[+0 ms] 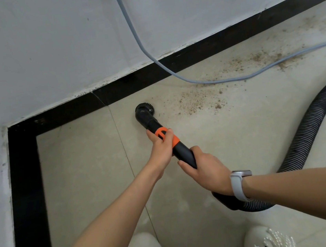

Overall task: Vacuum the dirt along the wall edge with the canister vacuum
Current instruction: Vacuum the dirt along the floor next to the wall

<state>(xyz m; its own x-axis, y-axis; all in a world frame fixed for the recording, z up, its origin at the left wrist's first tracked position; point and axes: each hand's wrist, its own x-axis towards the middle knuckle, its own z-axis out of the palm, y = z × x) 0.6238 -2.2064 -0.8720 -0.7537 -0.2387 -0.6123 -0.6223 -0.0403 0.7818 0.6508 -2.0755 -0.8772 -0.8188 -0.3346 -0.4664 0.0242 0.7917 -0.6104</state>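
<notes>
Head view: both hands, left hand point(161, 144) and right hand point(203, 167), grip the wand point(178, 148), brush nozzle point(143, 111) down just left of the dirt point(198, 100) by the baseboard point(171, 64), so sweep right, slow and flat.

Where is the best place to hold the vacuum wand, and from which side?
Hold the vacuum wand on its straight stem behind the brush head, coming from the near end. It slopes toward the person; the left hand grips the orange collar, the right hand the rear.
</notes>
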